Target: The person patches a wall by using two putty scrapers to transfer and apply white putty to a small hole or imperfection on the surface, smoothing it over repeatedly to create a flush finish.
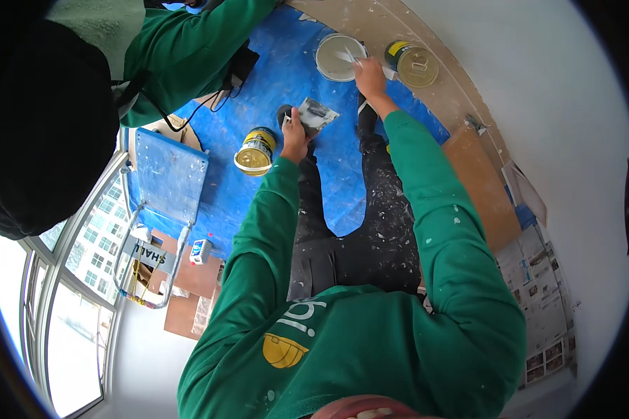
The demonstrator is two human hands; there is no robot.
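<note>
On L, a yellow-banded can (257, 146) sits on blue sheeting (223, 150), near the L hand (295, 142), which is clamped on a smeared grey plate (319, 116), approx. mid-scene. Farther R, R hand (372, 78) grips a pale tool (350, 54) over a white bucket (318, 64), w/ 2nd can (419, 68) at far R.

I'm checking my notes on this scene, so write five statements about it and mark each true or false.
1. The left hand holds a flat metal plate. True.
2. The right hand is empty. False: the right hand holds a tool at the bucket.
3. The floor sheet is red. False: the floor sheet is blue.
4. A can with a white handle is near the left hand. True.
5. Both sleeves are rolled above the elbow. False: the sleeves reach the wrists.
</note>
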